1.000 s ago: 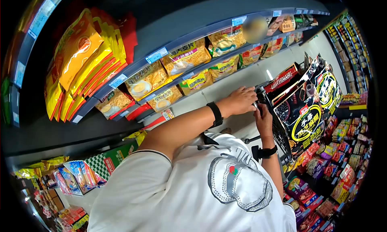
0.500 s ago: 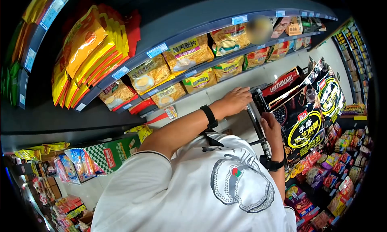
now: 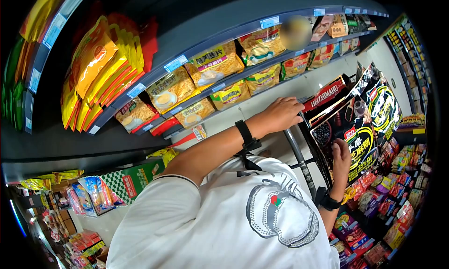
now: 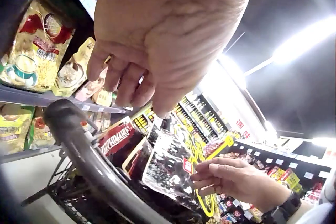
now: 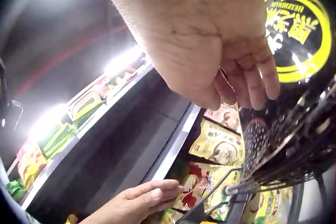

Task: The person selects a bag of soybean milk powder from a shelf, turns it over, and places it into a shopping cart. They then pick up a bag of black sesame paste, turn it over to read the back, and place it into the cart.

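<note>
My left hand reaches over the far end of a dark cart handle. In the left wrist view its fingers hang loosely bent above that bar, holding nothing. My right hand is at the near side of a large black bag with a yellow ring print, its relaxed fingers overlapping the bag front. The right wrist view shows that hand's fingers slightly spread, extended toward the bag. A second black bag stands behind the first, and a red-labelled black pack leans beside them in the cart.
A shelf of oatmeal bags runs along the far left side, with yellow and red packets nearer. Colourful snack packs fill the right side. The cart's wire basket sits under the bags.
Both hands were together at the cart handle. My right hand has moved right, off the handle to the black bag's front. The left hand stays near the handle's end.
</note>
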Motion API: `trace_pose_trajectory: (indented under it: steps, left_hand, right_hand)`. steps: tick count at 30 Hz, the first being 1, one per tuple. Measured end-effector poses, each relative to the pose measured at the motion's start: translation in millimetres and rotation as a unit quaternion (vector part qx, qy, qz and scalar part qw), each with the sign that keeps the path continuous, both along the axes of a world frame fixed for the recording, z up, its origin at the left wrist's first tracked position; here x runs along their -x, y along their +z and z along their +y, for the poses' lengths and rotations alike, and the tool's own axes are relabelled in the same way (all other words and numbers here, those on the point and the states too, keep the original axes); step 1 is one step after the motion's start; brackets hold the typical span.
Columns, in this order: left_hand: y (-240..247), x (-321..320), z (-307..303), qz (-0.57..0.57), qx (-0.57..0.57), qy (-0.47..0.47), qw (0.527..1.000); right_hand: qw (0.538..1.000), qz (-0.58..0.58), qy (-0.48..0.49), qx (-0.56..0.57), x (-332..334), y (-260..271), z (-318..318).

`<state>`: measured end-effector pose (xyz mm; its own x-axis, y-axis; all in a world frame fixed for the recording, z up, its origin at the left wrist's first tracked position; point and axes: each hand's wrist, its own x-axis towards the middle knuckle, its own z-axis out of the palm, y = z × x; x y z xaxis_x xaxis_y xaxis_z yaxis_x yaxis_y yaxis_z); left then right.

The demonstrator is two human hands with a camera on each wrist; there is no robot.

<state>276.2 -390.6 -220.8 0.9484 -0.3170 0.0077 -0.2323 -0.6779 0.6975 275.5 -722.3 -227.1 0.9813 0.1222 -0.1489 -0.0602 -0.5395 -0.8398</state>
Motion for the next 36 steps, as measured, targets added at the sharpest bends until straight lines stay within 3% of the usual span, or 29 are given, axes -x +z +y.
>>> trace_pose_trajectory:
  steps: [4,8,11,12,13,15,21,24,27,33,36]
  left_hand:
    - [5,-17,-18,-0.003,0.033,0.002,0.999]
    - [-2,-26,-34,-0.057,0.062,-0.008,0.996]
    - [-7,-45,-40,-0.033,0.112,-0.085,0.990]
    - [4,-46,-47,0.001,0.131,-0.054,0.990]
    - [2,-48,-53,0.027,0.175,-0.063,0.982]
    - [12,-52,-60,0.039,0.143,-0.075,0.986]
    - [14,-70,-100,0.123,0.156,-0.083,0.977]
    - [-2,-88,-116,0.065,0.072,-0.085,0.992]
    - [-12,-96,-125,0.024,0.006,-0.021,0.999]
    - [-31,-113,-124,0.167,0.051,-0.047,0.984]
    - [-26,-110,-126,0.229,0.088,-0.041,0.969]
  right_hand:
    - [0.997,0.013,-0.063,-0.045,-3,3,-46]
    - [0.993,-0.037,-0.105,0.034,11,7,-85]
    - [0.979,-0.113,-0.113,0.124,23,4,-112]
    - [0.967,-0.137,-0.171,0.134,33,23,-95]
    - [0.965,-0.136,-0.163,0.155,35,26,-108]
    - [0.958,-0.143,-0.226,0.108,46,19,-122]
    - [0.948,-0.091,-0.296,0.079,59,12,-147]
    - [0.945,-0.083,-0.311,0.060,61,-19,-167]
    - [0.941,-0.055,-0.326,0.069,62,-31,-178]
    - [0.935,0.060,-0.349,0.008,55,-29,-184]
    - [0.931,0.057,-0.361,-0.008,60,-52,-195]
